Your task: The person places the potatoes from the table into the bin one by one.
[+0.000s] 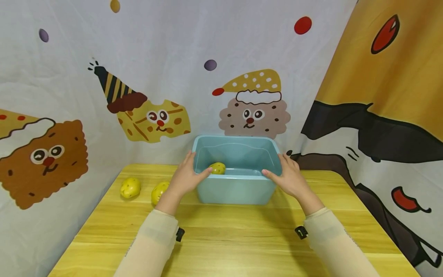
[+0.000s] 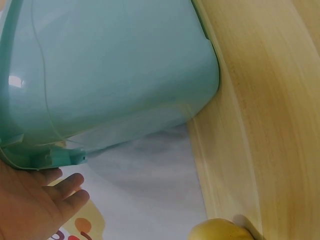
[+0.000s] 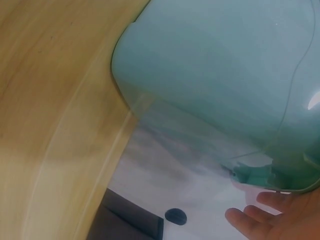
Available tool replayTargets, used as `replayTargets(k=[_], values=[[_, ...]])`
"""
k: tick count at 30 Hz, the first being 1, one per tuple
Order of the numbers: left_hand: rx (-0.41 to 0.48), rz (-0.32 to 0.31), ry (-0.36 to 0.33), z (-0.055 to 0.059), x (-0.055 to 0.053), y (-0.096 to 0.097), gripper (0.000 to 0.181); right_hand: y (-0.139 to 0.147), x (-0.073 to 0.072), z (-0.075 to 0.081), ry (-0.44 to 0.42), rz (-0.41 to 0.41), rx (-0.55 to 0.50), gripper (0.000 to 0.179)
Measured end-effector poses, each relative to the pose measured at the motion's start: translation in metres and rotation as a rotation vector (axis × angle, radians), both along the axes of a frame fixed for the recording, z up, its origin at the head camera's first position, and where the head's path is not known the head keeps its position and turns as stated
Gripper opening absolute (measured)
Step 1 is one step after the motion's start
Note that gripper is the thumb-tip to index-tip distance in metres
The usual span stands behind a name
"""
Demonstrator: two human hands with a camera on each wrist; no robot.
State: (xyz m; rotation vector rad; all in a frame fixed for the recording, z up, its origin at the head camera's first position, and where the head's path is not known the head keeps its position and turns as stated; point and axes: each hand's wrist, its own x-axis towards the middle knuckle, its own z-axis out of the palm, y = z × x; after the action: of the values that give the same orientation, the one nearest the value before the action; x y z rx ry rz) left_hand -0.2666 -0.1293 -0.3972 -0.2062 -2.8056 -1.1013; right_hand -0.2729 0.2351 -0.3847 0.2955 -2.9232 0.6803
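A light blue-green plastic bin [image 1: 237, 190] stands on the wooden table near its far edge. My left hand [image 1: 187, 175] holds the bin's left end by the rim, thumb over the front corner. In the left wrist view its fingers [image 2: 65, 187] reach out below the rim. My right hand [image 1: 288, 175] holds the opposite end likewise, and its fingers [image 3: 250, 215] show under the rim in the right wrist view. Inside the bin, at the left, lies a yellow speckled potato [image 1: 218, 168], partly hidden by the front wall and left thumb.
Two more yellow potatoes lie on the table left of the bin: one farther left [image 1: 130, 187], the other [image 1: 160, 192] partly behind my left wrist. A cartoon-printed cloth [image 1: 166, 38] hangs right behind the table [image 1: 238, 238]. Dark small devices sit at both sleeve cuffs.
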Motion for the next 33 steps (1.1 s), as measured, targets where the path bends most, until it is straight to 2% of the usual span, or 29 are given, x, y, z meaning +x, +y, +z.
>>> replayTargets(k=[16,33], values=[[0.005,-0.007,-0.007,-0.0003,-0.0002,-0.0005,0.112,0.0002,0.0013,0.003,-0.034,0.006,0.016,0.113],[-0.009,-0.007,0.004,-0.0007,0.0003,-0.0012,0.114,0.0007,0.0001,0.001,-0.034,0.003,0.016,0.112]])
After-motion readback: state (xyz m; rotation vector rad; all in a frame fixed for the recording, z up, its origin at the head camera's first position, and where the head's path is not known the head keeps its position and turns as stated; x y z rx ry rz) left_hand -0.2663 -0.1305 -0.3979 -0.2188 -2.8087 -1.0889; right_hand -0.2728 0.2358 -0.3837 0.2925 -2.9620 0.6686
